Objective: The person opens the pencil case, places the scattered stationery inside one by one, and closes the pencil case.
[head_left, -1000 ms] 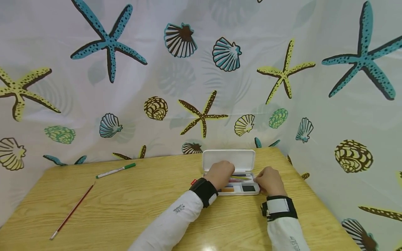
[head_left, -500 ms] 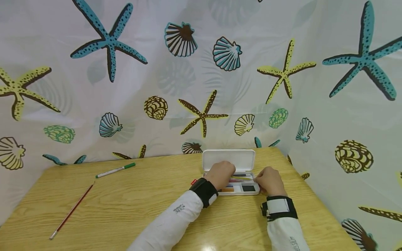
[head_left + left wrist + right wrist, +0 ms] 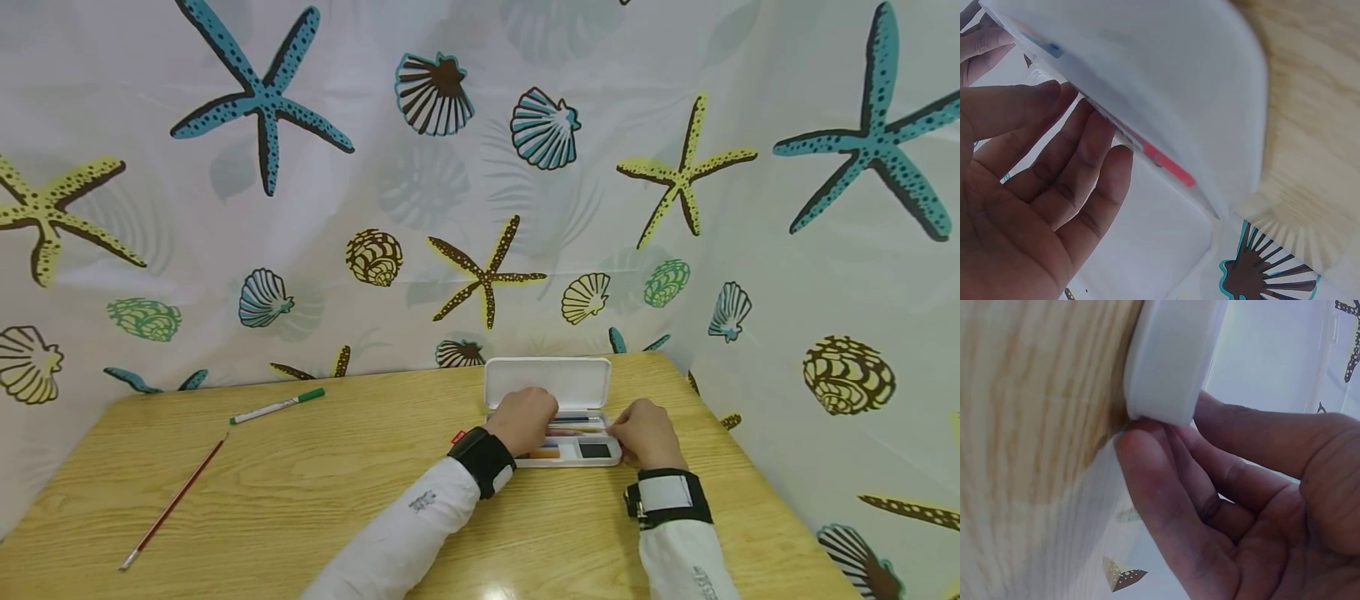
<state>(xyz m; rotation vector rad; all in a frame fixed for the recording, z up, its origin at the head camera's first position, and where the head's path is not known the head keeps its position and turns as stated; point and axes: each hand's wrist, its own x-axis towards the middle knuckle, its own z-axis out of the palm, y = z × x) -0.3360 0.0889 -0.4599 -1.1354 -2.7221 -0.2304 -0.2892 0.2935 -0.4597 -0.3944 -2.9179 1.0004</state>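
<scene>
A white pencil case (image 3: 613, 457) lies on the table with its lid (image 3: 547, 379) raised at the back. Inside it are pencils (image 3: 577, 432), an orange piece (image 3: 543, 452) and a dark rectangular block (image 3: 595, 451). My left hand (image 3: 522, 421) reaches over the case's left part, fingers bent down into it. In the left wrist view its thumb and fingertips (image 3: 1124, 156) are at the case's inner edge, beside a red strip (image 3: 1169, 165). I cannot tell whether they pinch anything. My right hand (image 3: 647, 435) grips the case's right end, thumb at the rim and fingers at the lower edge.
To the left, a red pencil (image 3: 174, 504) lies slanted on the wooden table (image 3: 337, 467). A green-capped marker (image 3: 277, 407) rests farther back. A curtain (image 3: 315, 225) printed with starfish and shells hangs behind and along the right side. A red tag (image 3: 458, 437) shows beside the left wrist.
A yellow pencil in the case beside my left hand no longer stands out as before, and a dark blue pencil shows more clearly. The left hand has shifted slightly left; the right hand keeps its grip.
</scene>
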